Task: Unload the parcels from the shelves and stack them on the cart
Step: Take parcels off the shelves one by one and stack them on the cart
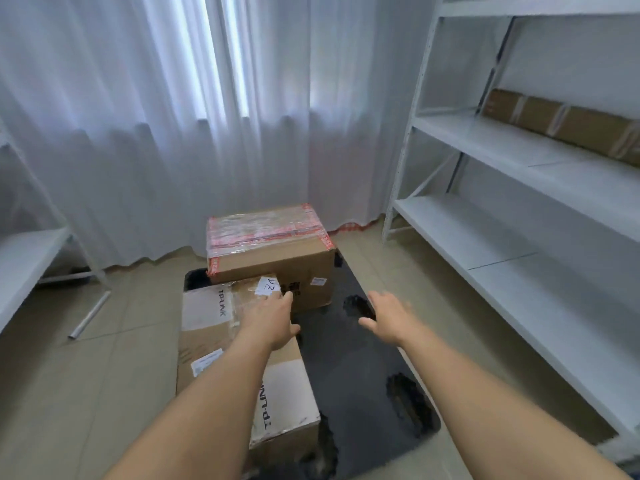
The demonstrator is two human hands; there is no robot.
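Note:
A black flat cart (360,368) lies on the floor in front of me. On its far end sits a brown parcel (273,252) wrapped in clear and red tape. A long cardboard parcel marked TP-LINK (207,341) lies along the cart's left side. My left hand (270,320) hovers over or touches the long parcel's far right corner, fingers straight. My right hand (389,318) is held above the bare cart deck, fingers spread, holding nothing. One long brown parcel (561,124) rests at the back of the middle shelf on the right.
A white metal shelving unit (519,216) runs along the right wall. Another white shelf (24,258) stands at the left. White curtains hang behind the cart. A metal tube (90,315) lies on the tiled floor at the left.

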